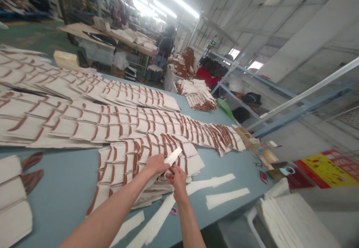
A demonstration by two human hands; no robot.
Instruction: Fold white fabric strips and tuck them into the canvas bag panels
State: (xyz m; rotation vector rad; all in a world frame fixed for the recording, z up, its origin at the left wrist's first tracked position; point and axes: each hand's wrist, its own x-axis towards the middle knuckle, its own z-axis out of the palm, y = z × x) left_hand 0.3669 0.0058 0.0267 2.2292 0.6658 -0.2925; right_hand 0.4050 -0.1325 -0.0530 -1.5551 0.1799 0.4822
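Note:
My left hand [156, 164] is closed on a pale strip [174, 156], one end of which sticks out past the fingers. Close beside it, my right hand [177, 177] has its fingers curled together near the strip; a small dark thing shows at its fingertips, too little to name. Both hands are above a stack of cream fabric pieces with brown edging [117, 162]. More pale strips [227, 196] lie flat on the blue-grey table [64, 188] by my right forearm. A pink handle loop [174, 211] pokes out near that forearm.
Long overlapping rows of cream and brown pieces [92, 119] cross the table. A further pile [198, 92] lies at its far end. Cream panels with brown straps [14, 195] lie at left. Right are a metal rack [252, 74] and stacked white sheets [291, 218]. A person [164, 49] is behind.

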